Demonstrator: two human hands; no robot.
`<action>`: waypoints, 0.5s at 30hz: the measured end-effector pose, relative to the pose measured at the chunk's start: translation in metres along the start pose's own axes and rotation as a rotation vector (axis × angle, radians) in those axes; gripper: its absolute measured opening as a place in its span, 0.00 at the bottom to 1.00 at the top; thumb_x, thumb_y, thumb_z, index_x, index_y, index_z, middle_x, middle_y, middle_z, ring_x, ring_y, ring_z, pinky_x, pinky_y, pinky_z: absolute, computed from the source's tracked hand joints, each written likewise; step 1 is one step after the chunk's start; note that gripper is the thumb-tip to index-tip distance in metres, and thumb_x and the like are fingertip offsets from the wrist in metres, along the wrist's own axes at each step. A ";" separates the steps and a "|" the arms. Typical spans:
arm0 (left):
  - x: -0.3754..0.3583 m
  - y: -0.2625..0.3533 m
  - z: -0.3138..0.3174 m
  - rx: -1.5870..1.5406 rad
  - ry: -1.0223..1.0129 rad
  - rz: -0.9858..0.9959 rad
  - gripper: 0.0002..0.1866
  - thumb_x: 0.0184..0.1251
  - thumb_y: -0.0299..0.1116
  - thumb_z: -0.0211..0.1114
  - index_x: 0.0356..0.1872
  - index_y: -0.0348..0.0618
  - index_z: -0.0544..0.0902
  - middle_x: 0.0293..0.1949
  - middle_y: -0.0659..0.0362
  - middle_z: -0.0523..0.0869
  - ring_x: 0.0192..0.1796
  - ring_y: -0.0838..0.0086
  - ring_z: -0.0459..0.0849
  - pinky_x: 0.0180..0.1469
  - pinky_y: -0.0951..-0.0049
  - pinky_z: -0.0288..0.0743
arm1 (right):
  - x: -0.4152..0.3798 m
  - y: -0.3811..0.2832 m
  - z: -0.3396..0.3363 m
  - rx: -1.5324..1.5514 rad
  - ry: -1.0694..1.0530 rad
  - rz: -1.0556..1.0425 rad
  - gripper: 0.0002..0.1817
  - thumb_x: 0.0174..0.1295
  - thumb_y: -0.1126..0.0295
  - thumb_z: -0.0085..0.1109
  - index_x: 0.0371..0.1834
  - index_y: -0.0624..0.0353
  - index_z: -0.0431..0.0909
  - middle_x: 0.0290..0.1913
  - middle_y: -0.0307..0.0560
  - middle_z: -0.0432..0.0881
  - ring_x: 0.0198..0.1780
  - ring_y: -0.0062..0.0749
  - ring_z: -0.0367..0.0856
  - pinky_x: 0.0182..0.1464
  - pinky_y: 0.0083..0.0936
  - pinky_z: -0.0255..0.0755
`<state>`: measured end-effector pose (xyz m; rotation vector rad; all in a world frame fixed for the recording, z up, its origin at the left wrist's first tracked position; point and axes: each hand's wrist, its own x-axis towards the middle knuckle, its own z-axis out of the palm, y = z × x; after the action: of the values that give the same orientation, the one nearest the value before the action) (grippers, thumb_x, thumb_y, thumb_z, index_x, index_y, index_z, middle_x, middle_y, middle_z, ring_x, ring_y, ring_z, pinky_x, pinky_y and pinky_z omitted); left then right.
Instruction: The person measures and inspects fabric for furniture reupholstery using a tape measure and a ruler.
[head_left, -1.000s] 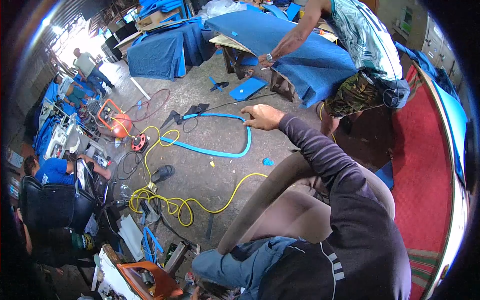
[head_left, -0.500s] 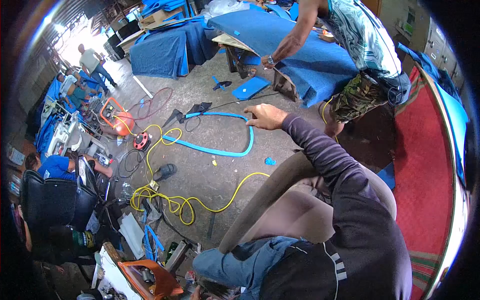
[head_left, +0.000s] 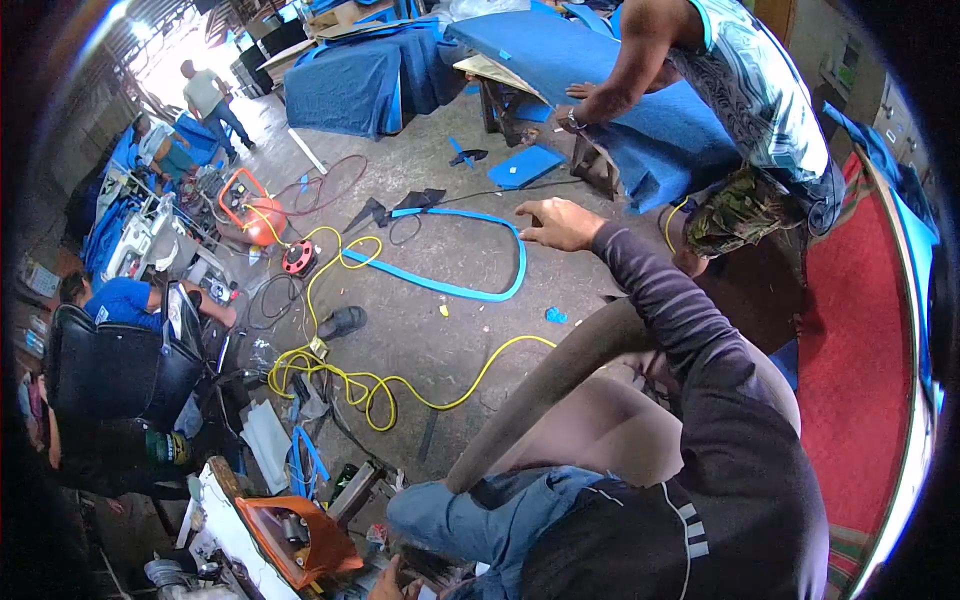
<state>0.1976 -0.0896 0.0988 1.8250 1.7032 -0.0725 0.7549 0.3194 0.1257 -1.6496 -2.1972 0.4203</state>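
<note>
We see only part of the left hand (head_left: 393, 585), cut off by the bottom edge, and cannot tell what it holds. The top edge takes the head of the co-worker (head_left: 765, 100) from us, and the black chair (head_left: 120, 370) hides much of the person in blue (head_left: 127, 302). The yellow scrap (head_left: 444, 311) is too small to identify.

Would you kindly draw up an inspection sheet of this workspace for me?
Surface: grey floor, unevenly stained.
Job's things: blue strip, lying in an open loop.
Clutter: dark sandal, blue scrap.
Hands: right hand close by the blue strip, contact unclear; left hand partly cut off at the bottom edge.
Cables: yellow cord, loosely looped; red reel.
Surroundings: co-worker leaning over a blue-covered table; red panel at image right.
</note>
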 end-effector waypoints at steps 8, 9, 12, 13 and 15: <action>0.002 0.015 -0.011 0.040 0.011 0.045 0.34 0.70 0.30 0.65 0.76 0.43 0.64 0.73 0.43 0.69 0.66 0.41 0.74 0.62 0.49 0.72 | 0.004 0.007 0.002 -0.006 -0.007 -0.005 0.29 0.64 0.54 0.65 0.61 0.63 0.77 0.45 0.64 0.87 0.50 0.56 0.86 0.54 0.44 0.77; 0.001 0.015 -0.011 0.037 0.027 0.059 0.34 0.69 0.29 0.65 0.75 0.43 0.65 0.73 0.43 0.69 0.66 0.40 0.74 0.62 0.49 0.73 | 0.003 0.008 0.002 -0.017 -0.006 -0.002 0.29 0.64 0.54 0.65 0.61 0.63 0.77 0.45 0.64 0.87 0.50 0.56 0.86 0.54 0.44 0.77; -0.002 0.007 -0.004 0.073 0.038 0.051 0.33 0.70 0.29 0.65 0.75 0.45 0.65 0.74 0.42 0.67 0.66 0.41 0.75 0.59 0.49 0.74 | 0.002 0.002 0.000 -0.006 -0.001 -0.011 0.29 0.63 0.54 0.65 0.61 0.63 0.77 0.46 0.64 0.87 0.50 0.56 0.85 0.54 0.45 0.77; -0.001 0.003 -0.003 0.016 -0.027 -0.007 0.33 0.70 0.30 0.66 0.75 0.45 0.65 0.74 0.41 0.67 0.66 0.42 0.75 0.58 0.49 0.75 | -0.001 0.001 -0.002 0.025 -0.007 -0.014 0.29 0.63 0.54 0.65 0.61 0.63 0.77 0.46 0.64 0.86 0.50 0.57 0.85 0.54 0.45 0.77; 0.002 0.000 -0.001 -0.123 -0.107 -0.159 0.33 0.70 0.30 0.67 0.75 0.44 0.66 0.73 0.41 0.69 0.65 0.42 0.76 0.56 0.49 0.76 | 0.001 0.005 0.000 0.004 -0.042 0.029 0.30 0.63 0.53 0.65 0.61 0.64 0.77 0.46 0.64 0.86 0.51 0.56 0.85 0.54 0.47 0.77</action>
<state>0.1977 -0.0871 0.0988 1.5673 1.7348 -0.1265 0.7592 0.3216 0.1237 -1.6875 -2.2038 0.4710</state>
